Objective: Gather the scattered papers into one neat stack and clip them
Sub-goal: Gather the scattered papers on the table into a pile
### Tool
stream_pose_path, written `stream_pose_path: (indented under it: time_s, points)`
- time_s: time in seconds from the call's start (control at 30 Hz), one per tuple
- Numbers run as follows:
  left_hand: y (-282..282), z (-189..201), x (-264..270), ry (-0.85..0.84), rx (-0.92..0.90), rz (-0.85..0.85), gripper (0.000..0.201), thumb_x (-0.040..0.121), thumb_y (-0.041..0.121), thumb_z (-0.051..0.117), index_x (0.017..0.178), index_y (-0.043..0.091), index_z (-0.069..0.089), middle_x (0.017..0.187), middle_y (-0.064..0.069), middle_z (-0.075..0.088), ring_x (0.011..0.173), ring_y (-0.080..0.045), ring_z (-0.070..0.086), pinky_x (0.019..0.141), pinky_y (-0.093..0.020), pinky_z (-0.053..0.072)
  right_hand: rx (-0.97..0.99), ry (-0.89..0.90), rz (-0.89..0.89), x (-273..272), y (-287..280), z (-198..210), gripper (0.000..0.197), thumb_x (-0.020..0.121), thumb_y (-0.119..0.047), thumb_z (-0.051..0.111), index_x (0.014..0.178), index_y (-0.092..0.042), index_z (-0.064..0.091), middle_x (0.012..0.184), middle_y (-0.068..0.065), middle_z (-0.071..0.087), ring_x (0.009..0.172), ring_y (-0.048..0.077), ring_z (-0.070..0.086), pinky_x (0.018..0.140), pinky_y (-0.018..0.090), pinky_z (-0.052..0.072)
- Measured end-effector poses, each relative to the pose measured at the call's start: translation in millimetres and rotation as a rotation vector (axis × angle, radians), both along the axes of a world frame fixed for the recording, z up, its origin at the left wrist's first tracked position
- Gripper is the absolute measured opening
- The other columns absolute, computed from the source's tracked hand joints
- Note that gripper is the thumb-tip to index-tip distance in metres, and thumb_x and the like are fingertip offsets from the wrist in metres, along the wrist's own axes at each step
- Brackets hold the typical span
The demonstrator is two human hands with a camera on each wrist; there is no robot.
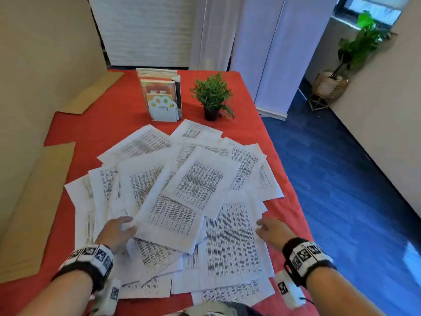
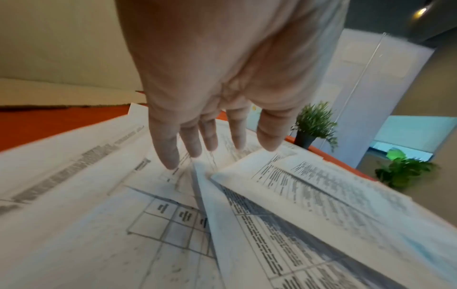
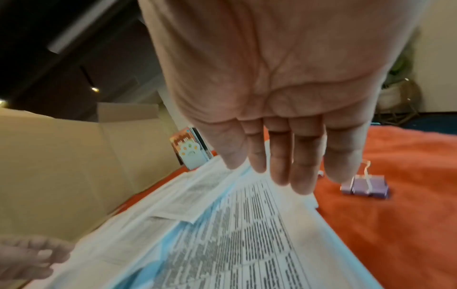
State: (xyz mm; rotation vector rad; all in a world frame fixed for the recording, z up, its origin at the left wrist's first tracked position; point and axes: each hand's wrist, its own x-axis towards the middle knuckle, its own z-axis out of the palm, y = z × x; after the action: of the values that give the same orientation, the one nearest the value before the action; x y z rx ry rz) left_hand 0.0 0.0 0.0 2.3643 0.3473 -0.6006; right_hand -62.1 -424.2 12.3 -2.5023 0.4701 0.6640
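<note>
Several printed white papers (image 1: 200,183) lie scattered and overlapping on the red tablecloth (image 1: 95,124). My left hand (image 1: 124,226) reaches over the near-left part of the pile, fingers straight, touching the corner of a raised top sheet (image 1: 168,220). In the left wrist view the left hand (image 2: 217,148) hovers flat over the papers (image 2: 296,215), gripping nothing. My right hand (image 1: 262,226) is at the pile's right edge, fingers straight and together. Beside the right hand (image 3: 284,176) and the papers (image 3: 247,224), a purple binder clip (image 3: 363,186) lies on the cloth.
A book stand with a paw-shaped bookend (image 1: 163,96) and a small potted plant (image 1: 213,96) stand behind the papers. Cardboard panels (image 1: 29,201) line the left side. The table's right edge drops to a blue floor (image 1: 341,179).
</note>
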Motion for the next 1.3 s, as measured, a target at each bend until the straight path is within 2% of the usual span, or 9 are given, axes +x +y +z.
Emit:
stream_pose_path:
  time_s: [0.17, 0.4, 0.57, 0.7, 0.83, 0.97, 1.07, 1.2, 1.3]
  points:
    - [-18, -10, 23, 0.007, 0.083, 0.087, 0.052, 0.087, 0.026, 0.061, 0.135, 0.01, 0.048, 0.142, -0.02, 0.044, 0.123, -0.038, 0.049, 0.103, -0.041, 0.04, -0.114, 0.083, -0.033, 23, 17, -24, 0.051, 0.092, -0.037, 0.054, 0.136, -0.013, 0.046, 0.136, 0.011, 0.051, 0.119, 0.028, 0.054, 0.102, 0.035, 0.043]
    - [-31, -26, 32, 0.031, 0.2, -0.006, 0.072, 0.067, 0.058, 0.065, 0.128, 0.025, 0.048, 0.122, -0.007, 0.062, 0.102, -0.031, 0.063, 0.09, -0.043, 0.051, 0.165, -0.023, -0.214, 65, 64, -32, 0.053, 0.092, -0.031, 0.056, 0.139, -0.014, 0.039, 0.125, 0.012, 0.06, 0.11, 0.029, 0.059, 0.095, 0.036, 0.048]
    - [-46, -26, 26, 0.023, 0.123, -0.01, 0.053, 0.085, 0.023, 0.065, 0.132, 0.011, 0.043, 0.124, -0.012, 0.06, 0.106, -0.033, 0.06, 0.088, -0.035, 0.047, 0.277, -0.04, -0.323, 102, 95, -47, 0.07, 0.09, -0.032, 0.059, 0.147, -0.019, 0.021, 0.125, 0.016, 0.059, 0.089, 0.026, 0.057, 0.082, 0.039, 0.052]
    - [-43, -33, 21, 0.022, 0.051, 0.042, 0.025, 0.093, 0.016, 0.05, 0.113, 0.003, 0.053, 0.107, -0.015, 0.062, 0.091, -0.031, 0.057, 0.077, -0.034, 0.047, 0.365, -0.092, -0.453, 125, 111, -50, 0.076, 0.089, -0.006, 0.054, 0.151, -0.018, 0.01, 0.113, 0.01, 0.051, 0.087, 0.028, 0.058, 0.081, 0.042, 0.057]
    - [-21, -32, 11, -0.037, 0.055, 0.16, 0.02, 0.096, 0.019, 0.045, 0.098, 0.001, 0.055, 0.09, -0.018, 0.056, 0.083, -0.032, 0.052, 0.078, -0.039, 0.043, 0.212, -0.071, -0.365, 118, 101, -48, 0.051, 0.088, -0.004, 0.048, 0.139, -0.007, 0.04, 0.131, 0.016, 0.055, 0.111, 0.034, 0.057, 0.09, 0.038, 0.051]
    - [-2, -40, -7, -0.005, 0.01, 0.218, 0.029, 0.089, 0.018, 0.05, 0.062, 0.009, 0.043, 0.061, -0.01, 0.043, 0.062, -0.023, 0.041, 0.06, -0.031, 0.032, 0.014, -0.005, -0.361, 71, 64, -42, 0.019, 0.085, -0.007, 0.047, 0.102, -0.004, 0.054, 0.109, 0.018, 0.06, 0.092, 0.028, 0.053, 0.085, 0.034, 0.045]
    - [-4, -40, -18, 0.009, -0.081, 0.314, 0.038, 0.078, 0.011, 0.059, 0.051, 0.014, 0.032, 0.052, -0.005, 0.031, 0.052, -0.019, 0.034, 0.055, -0.025, 0.026, -0.131, 0.054, -0.426, 31, 38, -48, 0.025, 0.081, -0.016, 0.054, 0.104, -0.007, 0.061, 0.118, 0.016, 0.058, 0.103, 0.032, 0.056, 0.089, 0.035, 0.046]
    - [-17, -39, -19, 0.025, -0.064, 0.328, 0.035, 0.076, 0.025, 0.067, 0.079, -0.009, 0.059, 0.095, -0.027, 0.056, 0.082, -0.037, 0.058, 0.068, -0.035, 0.048, -0.153, 0.0, -0.52, 0, 35, -54, 0.019, 0.079, -0.015, 0.056, 0.097, -0.014, 0.059, 0.141, 0.011, 0.037, 0.114, 0.036, 0.053, 0.1, 0.04, 0.042]
    - [-27, -36, -18, 0.015, -0.012, 0.278, 0.043, 0.082, 0.026, 0.064, 0.111, -0.006, 0.057, 0.13, -0.02, 0.041, 0.094, -0.03, 0.054, 0.086, -0.033, 0.048, -0.11, 0.007, -0.513, -5, 43, -58, 0.031, 0.084, -0.009, 0.051, 0.113, -0.006, 0.059, 0.135, 0.017, 0.039, 0.107, 0.036, 0.057, 0.096, 0.039, 0.046]
